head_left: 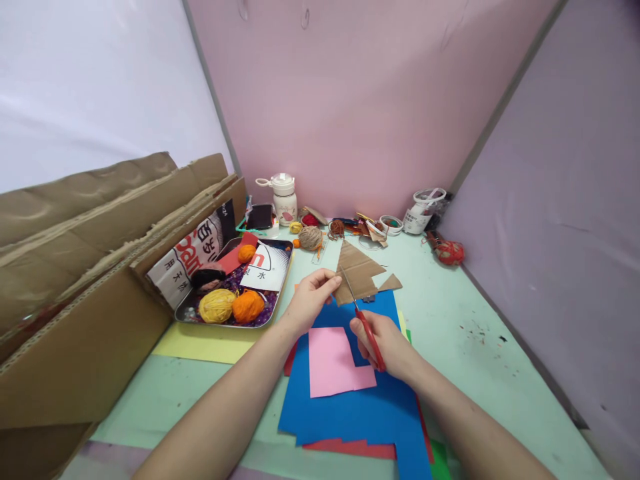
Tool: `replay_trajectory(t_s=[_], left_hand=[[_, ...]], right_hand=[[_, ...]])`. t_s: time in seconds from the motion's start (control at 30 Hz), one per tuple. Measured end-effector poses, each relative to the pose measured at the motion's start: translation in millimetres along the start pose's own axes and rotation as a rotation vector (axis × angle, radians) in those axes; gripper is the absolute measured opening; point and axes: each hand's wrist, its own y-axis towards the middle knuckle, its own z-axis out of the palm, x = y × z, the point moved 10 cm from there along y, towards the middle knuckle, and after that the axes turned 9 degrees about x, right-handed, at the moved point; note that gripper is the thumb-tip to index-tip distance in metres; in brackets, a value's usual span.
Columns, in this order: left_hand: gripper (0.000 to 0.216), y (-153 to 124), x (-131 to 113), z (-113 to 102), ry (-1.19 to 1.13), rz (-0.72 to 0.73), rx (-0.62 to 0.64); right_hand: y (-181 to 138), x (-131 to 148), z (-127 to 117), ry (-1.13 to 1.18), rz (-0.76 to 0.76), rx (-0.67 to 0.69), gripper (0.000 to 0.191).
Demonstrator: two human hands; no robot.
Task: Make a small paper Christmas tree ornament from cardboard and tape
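1. At the left of the frame we see thick cardboard sheets [95, 333] standing on edge, and just beside them a tray [235, 327] holding a yellow yarn ball [217, 306] and an orange yarn ball [248, 306].
2. Near the middle, our left hand [313, 297] is closed in a pinch on the left edge of the cardboard piece [357, 270], which is held above the top of the blue paper [340, 417].
3. Below it, pink paper [327, 363] lies on the blue sheet, untouched by either hand.
4. The cardboard piece has a pointed top and a notch in its right side, so we judge some of its shaping to be done.
5. Just right of centre, our right hand [385, 340] grips the red handles of the scissors [370, 340]; the blades reach across the cardboard, so this cut looks unfinished. How deep it runs, we cannot tell.
6. Right of the cardboard piece lies a small cardboard triangle [391, 283], apparently already separate; how much trimming is left does not show.
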Motion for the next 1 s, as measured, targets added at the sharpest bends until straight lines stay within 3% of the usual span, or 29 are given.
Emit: replay_trajectory(t_s=[0.17, 0.37, 0.43, 0.77, 1.0], left_hand=[[0.022, 0.9, -2.9, -8.5, -0.028, 0.055, -0.057], [0.024, -4.9, 3.7, -36.5, -0.288, 0.099, -0.349], [0.024, -7.2, 3.2, -40.5, -0.361, 0.108, -0.395], [0.022, -6.3, 20.4, -31.5, -0.557, 0.000, -0.388], [0.020, -5.1, 24.3, -7.3, -0.518, -0.084, -0.244]], right_hand=[[0.9, -1.6, -0.6, -0.007, -0.011, 0.015, 0.040], [0.3, -3.9, -3.8, -0.077, 0.003, 0.034, 0.040], [0.0, -4.8, -5.9, -0.062, 0.017, 0.021, 0.041], [0.4, -3.6, -1.1, 0.016, 0.018, 0.033, 0.042], [-1.4, -2.3, 1.0, -0.010, -0.004, 0.076, 0.041]])
